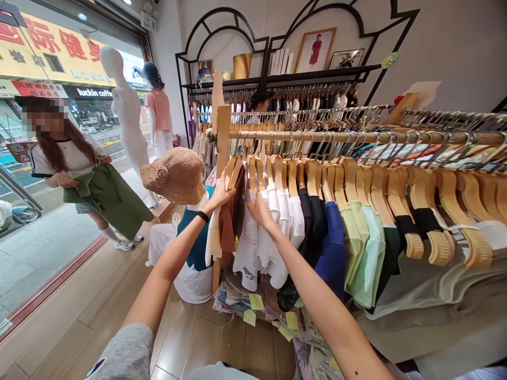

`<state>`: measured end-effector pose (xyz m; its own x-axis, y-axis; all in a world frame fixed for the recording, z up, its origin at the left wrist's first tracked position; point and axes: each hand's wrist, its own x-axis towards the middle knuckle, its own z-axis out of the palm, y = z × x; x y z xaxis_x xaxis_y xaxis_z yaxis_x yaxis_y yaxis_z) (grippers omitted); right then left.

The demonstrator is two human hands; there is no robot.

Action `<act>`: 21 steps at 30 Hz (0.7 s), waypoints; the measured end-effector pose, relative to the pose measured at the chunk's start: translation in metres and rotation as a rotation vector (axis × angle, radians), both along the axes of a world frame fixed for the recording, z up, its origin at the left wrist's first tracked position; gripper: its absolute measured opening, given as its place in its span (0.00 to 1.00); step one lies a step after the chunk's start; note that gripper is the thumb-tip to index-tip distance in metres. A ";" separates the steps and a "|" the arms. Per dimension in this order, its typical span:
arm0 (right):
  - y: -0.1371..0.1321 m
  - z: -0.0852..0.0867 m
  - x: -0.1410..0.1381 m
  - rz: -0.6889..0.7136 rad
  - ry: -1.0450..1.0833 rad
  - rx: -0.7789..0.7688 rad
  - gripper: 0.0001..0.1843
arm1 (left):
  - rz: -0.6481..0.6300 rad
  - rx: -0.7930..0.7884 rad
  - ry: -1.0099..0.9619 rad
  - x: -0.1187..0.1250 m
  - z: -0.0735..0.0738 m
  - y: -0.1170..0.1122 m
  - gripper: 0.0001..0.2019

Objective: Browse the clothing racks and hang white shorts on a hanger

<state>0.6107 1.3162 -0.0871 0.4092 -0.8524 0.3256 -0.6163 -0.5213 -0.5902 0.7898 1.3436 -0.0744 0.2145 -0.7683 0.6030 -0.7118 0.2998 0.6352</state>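
Fingers of the left hand spread wide, pressed against the shoulder of a brown top near the rail's end; no closed grip seen. Right hand half-curled, its fingers on the shoulder of a white top; cannot tell if they have hold of it. The two hands are close, not touching.

Both tops hang at the near end of a wooden rail, on wooden hangers, in a row with more white tops, then navy, blue, mint and dark green garments. Upright wooden post at the rail's end, just beyond the left hand. Below: bagged clothes with yellow sticky notes, on a plank floor. Left of the post, a mannequin in a woven straw bucket hat. Farther left by the window, another person holds a green garment.
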 end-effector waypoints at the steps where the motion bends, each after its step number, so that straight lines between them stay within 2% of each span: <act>1: 0.002 -0.001 0.004 0.025 -0.054 0.005 0.22 | -0.003 0.012 -0.049 -0.003 0.000 0.001 0.38; 4: 0.009 -0.003 0.016 0.107 -0.197 -0.019 0.25 | 0.035 0.110 -0.132 -0.013 0.000 0.002 0.28; 6: 0.013 -0.001 0.021 0.160 -0.219 -0.068 0.24 | 0.098 0.161 -0.156 -0.019 0.001 0.004 0.25; 10: 0.014 0.004 0.013 0.311 -0.169 -0.146 0.18 | 0.174 0.220 -0.165 -0.025 0.005 0.006 0.30; 12: 0.012 0.007 0.001 0.332 -0.156 -0.172 0.16 | 0.177 0.234 -0.184 -0.025 0.007 0.006 0.34; 14: 0.011 0.012 -0.014 0.260 -0.197 -0.230 0.18 | 0.172 0.219 -0.236 -0.025 0.010 0.006 0.35; 17: 0.008 0.019 -0.037 0.065 -0.185 -0.402 0.23 | 0.196 0.176 -0.358 -0.026 0.012 0.006 0.33; 19: 0.006 0.023 -0.050 -0.058 -0.089 -0.480 0.20 | 0.206 0.158 -0.468 -0.029 0.013 0.007 0.29; 21: 0.002 0.022 -0.058 -0.107 -0.007 -0.479 0.17 | 0.208 0.155 -0.561 -0.036 0.012 0.008 0.24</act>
<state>0.5524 1.3180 -0.0648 0.3236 -0.6435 0.6937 -0.6782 -0.6689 -0.3041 0.7539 1.3518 -0.0628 0.0516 -0.8321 0.5522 -0.9835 0.0535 0.1726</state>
